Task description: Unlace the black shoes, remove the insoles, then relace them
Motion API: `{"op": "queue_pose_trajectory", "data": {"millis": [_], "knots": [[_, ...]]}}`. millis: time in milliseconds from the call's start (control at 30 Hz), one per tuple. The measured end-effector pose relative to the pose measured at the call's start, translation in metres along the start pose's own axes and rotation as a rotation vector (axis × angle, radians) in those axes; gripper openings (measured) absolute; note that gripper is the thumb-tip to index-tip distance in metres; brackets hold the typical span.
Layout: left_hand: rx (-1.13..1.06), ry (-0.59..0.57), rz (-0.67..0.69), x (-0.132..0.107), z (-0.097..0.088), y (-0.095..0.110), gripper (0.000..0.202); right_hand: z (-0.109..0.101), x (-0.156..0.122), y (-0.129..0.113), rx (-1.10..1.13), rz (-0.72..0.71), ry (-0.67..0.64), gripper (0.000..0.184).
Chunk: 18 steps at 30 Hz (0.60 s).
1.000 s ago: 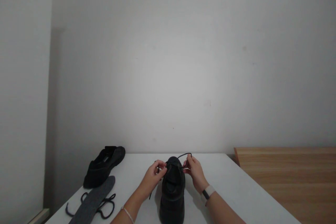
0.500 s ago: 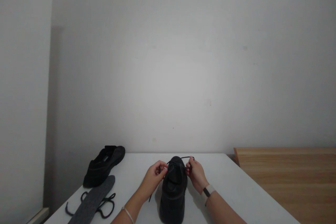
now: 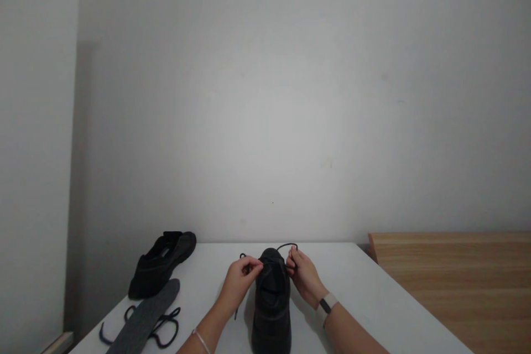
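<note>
- A black shoe [image 3: 271,321] stands sole down in the near middle of a white table [image 3: 373,310], its toe pointing to the far side and its heel reaching the near edge of the view.
- The left hand [image 3: 239,279] is at the left side of the shoe, close to the toe end. Its thumb and forefinger meet in a narrow pinch on a black shoelace [image 3: 287,244], one loop of which stands up behind the knuckles while a loose end hangs below the hand.
- The right hand [image 3: 305,275] is at the right side of the shoe, fingers curled in and holding the other length of the shoelace, which arcs from the toe end over to the fingertips.
- A thin bracelet [image 3: 201,339] circles the left wrist; a pale wristband [image 3: 327,307] with a dark face is on the right one.
- A second black shoe [image 3: 151,274] sits at the far left of the table, toe towards the far right.
- Just beside its heel, on the near side, lies a grey insole [image 3: 143,321], slanting from near left to far right.
- A loose dark lace [image 3: 168,318] runs under the insole, with loops showing on both sides.
- A plain pale wall [image 3: 269,94] rises at the far side; a wooden panel [image 3: 452,287] lies beyond the table on the right.
</note>
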<state>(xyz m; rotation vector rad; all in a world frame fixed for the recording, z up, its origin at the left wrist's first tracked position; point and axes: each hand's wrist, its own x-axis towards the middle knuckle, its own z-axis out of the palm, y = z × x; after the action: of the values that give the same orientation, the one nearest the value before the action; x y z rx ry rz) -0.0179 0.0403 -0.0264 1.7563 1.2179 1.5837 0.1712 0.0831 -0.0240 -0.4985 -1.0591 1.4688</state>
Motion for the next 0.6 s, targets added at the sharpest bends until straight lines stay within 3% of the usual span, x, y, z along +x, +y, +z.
{"op": "queue_pose_trajectory", "data": {"millis": [267, 600], "knots": [[0.026, 0.008, 0.019, -0.001, -0.001, 0.009, 0.022, 0.005, -0.007, -0.004, 0.007, 0.016, -0.07, 0.054], [-0.014, 0.068, 0.032, -0.002, 0.0, 0.011, 0.022, 0.008, -0.006, -0.008, -0.061, 0.034, -0.026, 0.055]]}}
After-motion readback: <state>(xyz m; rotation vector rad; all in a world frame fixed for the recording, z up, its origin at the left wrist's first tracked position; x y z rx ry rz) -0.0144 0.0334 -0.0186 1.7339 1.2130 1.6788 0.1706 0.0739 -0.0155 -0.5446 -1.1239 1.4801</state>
